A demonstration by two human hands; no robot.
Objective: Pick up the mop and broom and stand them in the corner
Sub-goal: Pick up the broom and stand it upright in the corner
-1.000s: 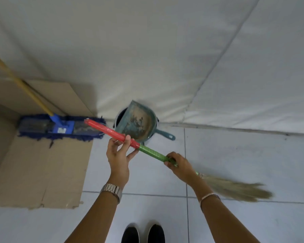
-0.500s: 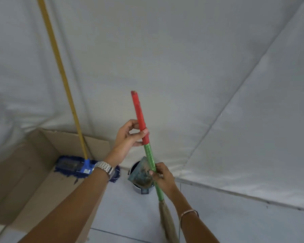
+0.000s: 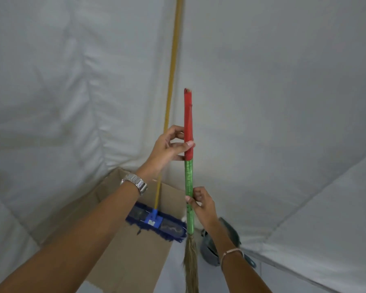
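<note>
The broom [image 3: 188, 178] stands upright in front of me, red at the top of its handle, green below, straw bristles hanging down at the bottom. My left hand [image 3: 171, 147] grips the red part, and my right hand [image 3: 201, 203] pinches the green part lower down. The mop [image 3: 172, 66] stands in the corner behind, its yellow pole leaning against the white wall. Its blue head [image 3: 156, 224] rests on cardboard.
Flattened cardboard [image 3: 123, 256] covers the floor and lower wall at the left of the corner. A grey-blue dustpan in a small bucket [image 3: 209, 250] sits by the wall at the right, partly hidden by my right forearm. White walls meet right behind the broom.
The broom went from lying slanted across my hands to fully upright and closer to the corner. My view tilted up, so the mop pole now runs to the top.
</note>
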